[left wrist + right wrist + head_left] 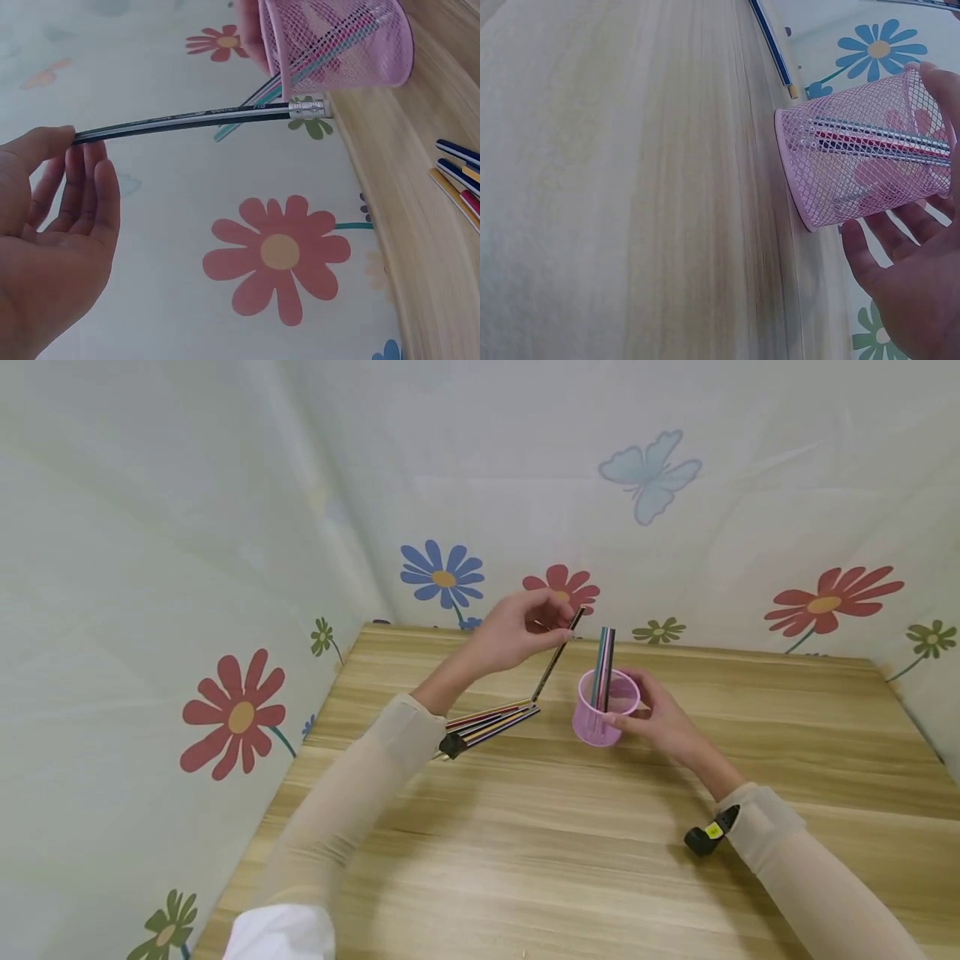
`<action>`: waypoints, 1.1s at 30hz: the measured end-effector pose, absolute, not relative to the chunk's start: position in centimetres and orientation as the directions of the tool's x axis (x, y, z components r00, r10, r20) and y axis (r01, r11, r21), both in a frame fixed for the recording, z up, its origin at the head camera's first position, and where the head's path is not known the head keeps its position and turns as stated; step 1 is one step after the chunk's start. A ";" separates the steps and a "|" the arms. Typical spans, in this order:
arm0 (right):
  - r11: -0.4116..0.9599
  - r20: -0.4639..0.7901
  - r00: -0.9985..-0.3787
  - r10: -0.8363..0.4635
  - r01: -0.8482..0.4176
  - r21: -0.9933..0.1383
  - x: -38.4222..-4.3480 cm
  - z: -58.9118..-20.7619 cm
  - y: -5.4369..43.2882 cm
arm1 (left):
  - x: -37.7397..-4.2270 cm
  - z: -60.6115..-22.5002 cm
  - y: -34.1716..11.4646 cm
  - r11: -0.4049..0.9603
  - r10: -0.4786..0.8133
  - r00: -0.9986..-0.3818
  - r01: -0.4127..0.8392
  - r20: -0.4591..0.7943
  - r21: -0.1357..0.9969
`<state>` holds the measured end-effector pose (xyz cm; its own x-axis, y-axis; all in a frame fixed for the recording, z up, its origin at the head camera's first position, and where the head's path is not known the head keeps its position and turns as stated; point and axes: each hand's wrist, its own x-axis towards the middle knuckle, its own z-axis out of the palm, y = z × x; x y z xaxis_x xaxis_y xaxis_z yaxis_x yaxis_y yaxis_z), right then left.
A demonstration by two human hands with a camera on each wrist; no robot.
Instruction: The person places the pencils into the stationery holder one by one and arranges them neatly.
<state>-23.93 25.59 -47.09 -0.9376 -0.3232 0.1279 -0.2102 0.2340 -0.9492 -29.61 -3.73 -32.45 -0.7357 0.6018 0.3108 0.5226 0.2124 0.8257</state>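
Observation:
In the head view my left hand (517, 628) pinches a dark striped pencil (558, 653) near its upper end, between thumb and fingertips. The left wrist view shows a silver ferrule (307, 109) at that pencil's far, lower end. My right hand (663, 722) holds a pink mesh pen cup (587, 732) by its side, thumb in front and fingers behind. Several pencils (602, 664), teal and dark among them, stand in the cup and lean against its rim. Through the mesh, their lower ends (832, 139) show in the right wrist view.
Several more pencils (498, 720) lie in a loose bunch on the wooden table (525, 835), left of the cup and beside my left forearm. A black wrist camera (705, 839) sticks out from the right sleeve. Flower-printed curtains (487, 468) stand behind and left of the table.

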 end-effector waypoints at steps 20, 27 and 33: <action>0.233 0.134 -0.944 -0.301 -0.210 -0.950 -23.1 -48.4 24.7 | -30.4 -34.1 -2.1 0.010 0.484 -0.781 0.456 0.395 0.890; 0.232 0.150 -0.943 -0.298 -0.223 -0.947 -23.2 -48.5 24.6 | -30.3 -35.0 -0.3 -0.023 0.449 -0.790 0.457 0.418 0.889; 0.260 0.158 -0.942 -0.296 -0.238 -0.936 -23.2 -48.8 24.8 | -30.2 -34.7 0.8 -0.045 0.428 -0.806 0.433 0.409 0.900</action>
